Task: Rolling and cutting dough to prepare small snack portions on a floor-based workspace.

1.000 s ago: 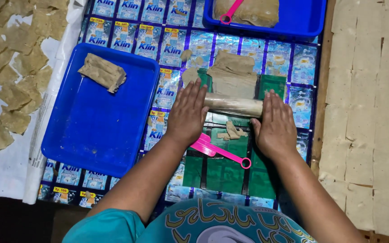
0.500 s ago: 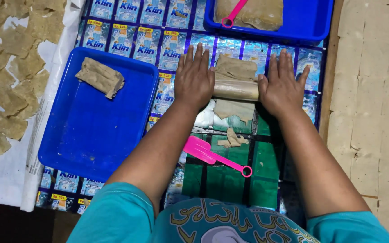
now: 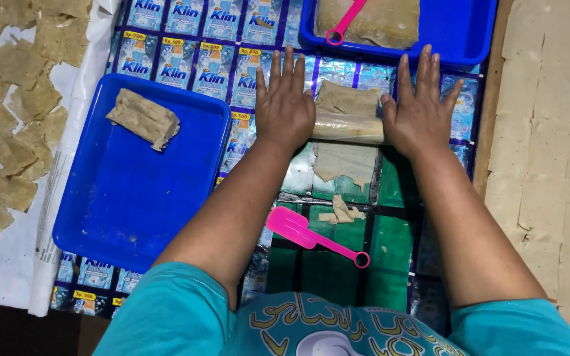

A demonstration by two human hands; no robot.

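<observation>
both hands lie flat, palms down, fingers stretched out and slightly spread, gripping nothing. the left hand [image 3: 285,105] and the right hand [image 3: 420,109] press on the two ends of a pale cylindrical rolling pin wrapped in clear film [image 3: 348,127], which runs between the heels of the palms. the thin tan sheet of dough [image 3: 346,99] lies between the two sets of fingers and continues under the pin toward the wrists. a pink plastic scraper [image 3: 311,236] lies nearer the body, between the forearms.
</observation>
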